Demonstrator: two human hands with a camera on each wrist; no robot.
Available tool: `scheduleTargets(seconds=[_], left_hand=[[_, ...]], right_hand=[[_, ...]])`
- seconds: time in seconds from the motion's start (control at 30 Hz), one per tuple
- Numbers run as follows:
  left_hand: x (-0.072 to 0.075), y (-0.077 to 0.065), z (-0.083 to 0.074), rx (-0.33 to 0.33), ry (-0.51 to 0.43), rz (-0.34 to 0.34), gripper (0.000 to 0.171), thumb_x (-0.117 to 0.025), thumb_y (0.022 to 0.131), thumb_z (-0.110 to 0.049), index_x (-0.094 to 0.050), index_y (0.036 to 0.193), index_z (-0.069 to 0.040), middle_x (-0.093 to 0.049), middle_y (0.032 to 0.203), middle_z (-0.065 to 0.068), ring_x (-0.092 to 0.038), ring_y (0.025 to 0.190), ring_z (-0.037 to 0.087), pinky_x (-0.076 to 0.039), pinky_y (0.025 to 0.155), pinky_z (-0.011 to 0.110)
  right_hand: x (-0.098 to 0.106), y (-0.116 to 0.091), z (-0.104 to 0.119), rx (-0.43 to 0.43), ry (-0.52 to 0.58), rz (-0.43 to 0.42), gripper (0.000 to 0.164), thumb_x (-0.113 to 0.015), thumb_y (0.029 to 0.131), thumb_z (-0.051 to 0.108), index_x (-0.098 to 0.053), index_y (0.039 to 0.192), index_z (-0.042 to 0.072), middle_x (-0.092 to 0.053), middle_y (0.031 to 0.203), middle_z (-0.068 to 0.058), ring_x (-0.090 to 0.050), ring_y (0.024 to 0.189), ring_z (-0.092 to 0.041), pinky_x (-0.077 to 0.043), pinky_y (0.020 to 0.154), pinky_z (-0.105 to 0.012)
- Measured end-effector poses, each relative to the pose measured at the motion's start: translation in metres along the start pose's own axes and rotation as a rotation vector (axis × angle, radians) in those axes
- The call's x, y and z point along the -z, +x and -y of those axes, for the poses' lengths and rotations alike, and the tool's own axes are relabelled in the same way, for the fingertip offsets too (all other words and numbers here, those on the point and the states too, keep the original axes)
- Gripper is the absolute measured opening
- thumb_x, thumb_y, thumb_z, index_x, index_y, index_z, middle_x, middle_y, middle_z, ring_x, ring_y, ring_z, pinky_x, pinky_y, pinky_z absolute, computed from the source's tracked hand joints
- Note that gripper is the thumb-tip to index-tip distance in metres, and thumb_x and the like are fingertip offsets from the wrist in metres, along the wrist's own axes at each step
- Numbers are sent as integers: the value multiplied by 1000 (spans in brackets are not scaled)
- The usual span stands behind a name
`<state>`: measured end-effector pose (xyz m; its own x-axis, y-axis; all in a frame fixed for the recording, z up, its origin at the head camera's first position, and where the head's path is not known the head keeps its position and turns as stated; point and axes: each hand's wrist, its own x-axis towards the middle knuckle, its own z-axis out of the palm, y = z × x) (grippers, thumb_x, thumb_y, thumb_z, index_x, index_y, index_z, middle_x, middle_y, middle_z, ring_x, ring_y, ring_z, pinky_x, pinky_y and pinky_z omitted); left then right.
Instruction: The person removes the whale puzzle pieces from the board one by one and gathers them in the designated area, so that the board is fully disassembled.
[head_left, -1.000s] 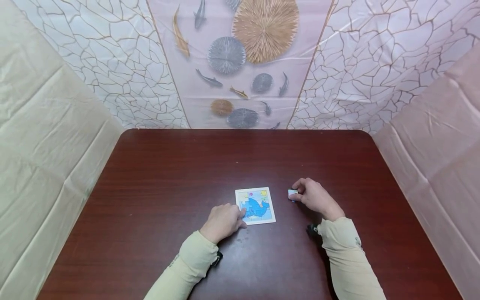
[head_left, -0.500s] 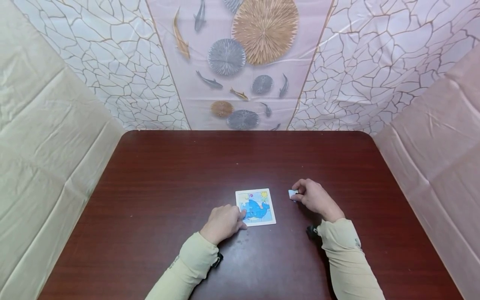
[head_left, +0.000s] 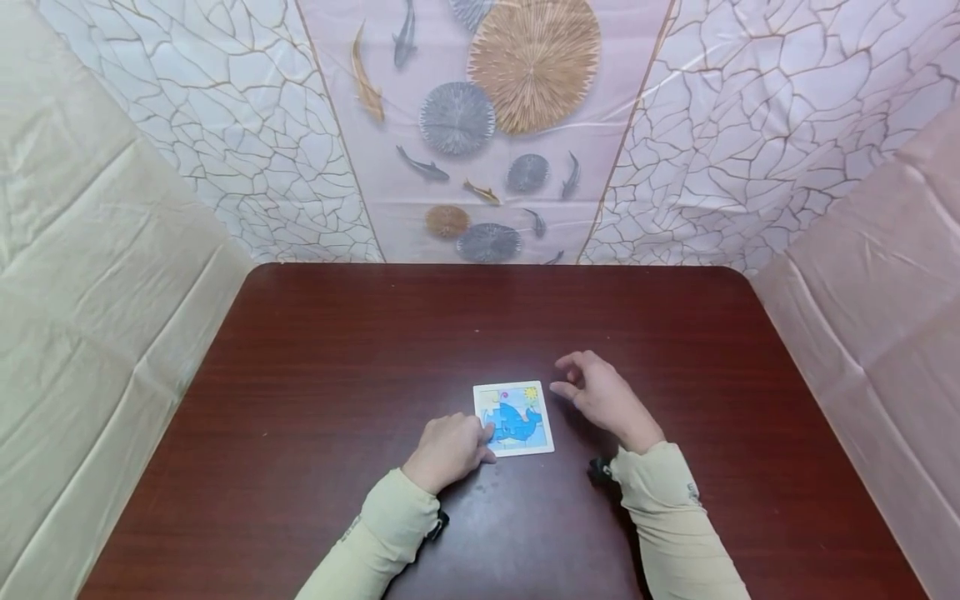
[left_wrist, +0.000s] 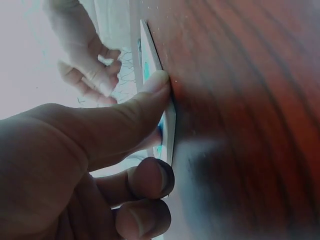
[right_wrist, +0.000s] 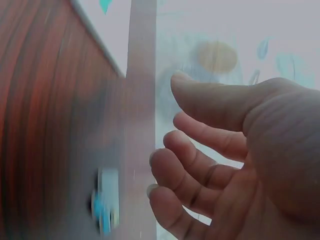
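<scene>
A square jigsaw puzzle [head_left: 517, 423] with a blue whale and a yellow sun lies flat in a pale frame, mid-table in the head view. My left hand [head_left: 447, 450] holds its near left corner. In the left wrist view the thumb [left_wrist: 157, 82] is against the frame's edge, while a finger reaches over the top. To the puzzle's right hovers my right hand [head_left: 603, 400], thumb and fingers apart with nothing between them. A small blue-and-white puzzle piece [right_wrist: 107, 200], blurred, lies on the table below the right fingers in the right wrist view; the right hand hides it in the head view.
The dark red-brown wooden table [head_left: 337, 358] has rounded far corners. Behind it hangs a patterned cloth [head_left: 487, 150] with fish and round motifs. Pale cloth walls [head_left: 97, 300] rise along the left and right sides.
My right hand has let go of the small puzzle piece and moved left toward the puzzle, its fingers parting. The left hand has stayed at the corner of the frame.
</scene>
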<state>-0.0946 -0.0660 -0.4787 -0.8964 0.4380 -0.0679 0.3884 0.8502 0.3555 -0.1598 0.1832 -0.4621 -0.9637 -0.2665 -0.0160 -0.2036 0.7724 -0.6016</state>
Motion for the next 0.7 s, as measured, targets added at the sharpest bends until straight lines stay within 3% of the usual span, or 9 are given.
scheduleTargets(seconds=[0.13, 0.3, 0.47, 0.7], left_hand=[[-1, 2, -1, 6, 6, 8, 19, -78, 80, -36, -76, 89, -19, -50, 55, -4, -52, 52, 17, -39, 46, 35], [-2, 2, -2, 19, -3, -10, 18, -78, 80, -36, -73, 76, -19, -49, 53, -4, -53, 52, 18, -40, 45, 36], [-3, 1, -2, 16, -4, -25, 18, -78, 80, -36, -74, 78, -18, -48, 53, -4, -53, 51, 17, -39, 45, 36], [-2, 1, -1, 19, 5, -31, 19, -78, 79, -37, -72, 74, -20, -49, 53, -4, -54, 52, 19, -40, 45, 37]], right_hand=[[-14, 3, 16, 71, -28, 28, 32, -74, 86, 20, -68, 115, 9, -55, 92, -3, -54, 81, -18, -47, 69, -35], [-29, 3, 28, 153, -149, 71, 34, -75, 86, 23, -71, 118, 14, -54, 93, -3, -46, 82, -18, -41, 65, -32], [-35, 3, 35, 161, -219, 93, 39, -77, 83, 25, -70, 121, 17, -53, 95, -3, -47, 84, -19, -42, 67, -32], [-37, 4, 38, 151, -286, 129, 34, -78, 83, 26, -73, 115, 17, -52, 95, -2, -47, 83, -19, -42, 70, -33]])
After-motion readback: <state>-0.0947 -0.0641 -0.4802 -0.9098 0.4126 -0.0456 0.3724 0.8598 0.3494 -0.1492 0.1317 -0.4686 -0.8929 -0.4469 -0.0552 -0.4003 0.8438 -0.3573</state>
